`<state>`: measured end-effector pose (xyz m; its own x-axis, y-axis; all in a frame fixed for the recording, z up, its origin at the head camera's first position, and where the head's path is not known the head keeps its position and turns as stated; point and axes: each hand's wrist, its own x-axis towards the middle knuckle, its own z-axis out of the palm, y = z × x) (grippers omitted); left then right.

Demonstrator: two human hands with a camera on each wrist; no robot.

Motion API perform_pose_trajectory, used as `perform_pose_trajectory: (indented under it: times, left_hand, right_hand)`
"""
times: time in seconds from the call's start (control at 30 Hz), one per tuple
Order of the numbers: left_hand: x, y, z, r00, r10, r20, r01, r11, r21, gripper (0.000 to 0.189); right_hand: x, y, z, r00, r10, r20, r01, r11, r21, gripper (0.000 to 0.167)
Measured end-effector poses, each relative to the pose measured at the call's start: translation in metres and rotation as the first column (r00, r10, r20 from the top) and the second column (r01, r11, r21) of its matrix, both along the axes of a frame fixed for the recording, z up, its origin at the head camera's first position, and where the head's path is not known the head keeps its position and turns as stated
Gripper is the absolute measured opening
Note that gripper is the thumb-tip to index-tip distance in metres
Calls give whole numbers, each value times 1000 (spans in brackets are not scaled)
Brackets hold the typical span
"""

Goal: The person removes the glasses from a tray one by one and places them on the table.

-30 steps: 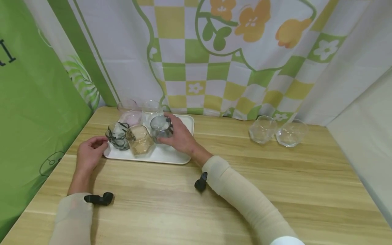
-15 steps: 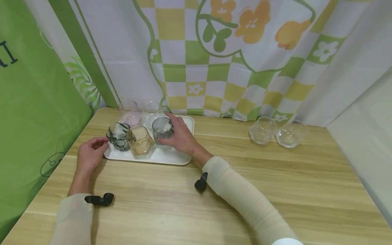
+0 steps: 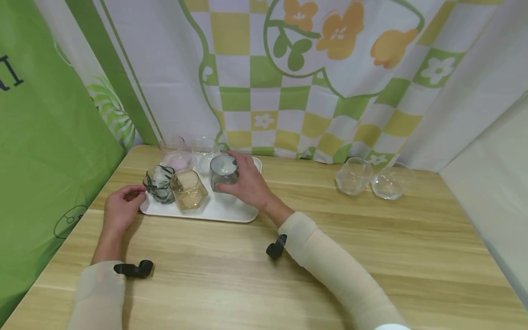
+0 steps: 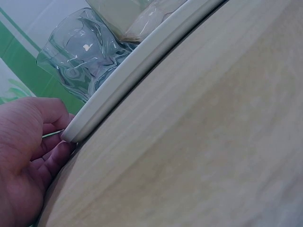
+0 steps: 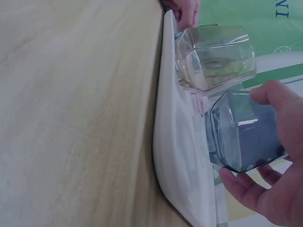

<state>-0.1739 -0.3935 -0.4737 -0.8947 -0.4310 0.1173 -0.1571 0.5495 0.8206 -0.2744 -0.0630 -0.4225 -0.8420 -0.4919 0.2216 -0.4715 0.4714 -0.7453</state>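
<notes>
Ideally, the right hand's grip (image 3: 250, 184), curled to the width of the grey glass (image 3: 222, 172) over the tray (image 3: 231, 211), should set it level, clear of the amber glass (image 3: 190, 197), while the left hand (image 3: 120, 208) steadies the tray corner it pinches.

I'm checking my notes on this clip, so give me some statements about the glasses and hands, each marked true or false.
1. The right hand grips the grey glass. True.
2. In the head view, the amber glass appears between the black-streaked glass and the grey glass. True.
3. The left hand holds the amber glass. False: it holds the white tray at a corner.
4. Two clear glasses stand on the wood-grain table, off the white tray. True.
5. The pink glass stands at the far right. False: it is at the left, behind the black-streaked glass.
</notes>
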Motion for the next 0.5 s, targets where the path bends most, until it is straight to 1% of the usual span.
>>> perform_pose_trajectory:
  times: [0.1, 0.2, 0.33, 0.5]
  left_hand:
    - [0, 0, 1, 1000, 3, 2, -3, 1000, 1, 30]
    - [1, 1, 1, 1000, 2, 4, -2, 1000, 2, 30]
    - [1, 0, -1, 1000, 0, -6, 0, 1000, -1, 29]
    - [-1, 0, -1, 1000, 2, -6, -2, 1000, -6, 29]
  right_hand:
    - [2, 3, 4, 1000, -15, -16, 15, 1000, 8, 94]
    - [4, 8, 7, 1000, -29, -10, 29, 999, 27, 95]
    - [7, 16, 12, 999, -31, -13, 31, 998, 47, 96]
    - [9, 27, 17, 1000, -26, -10, 26, 999, 39, 93]
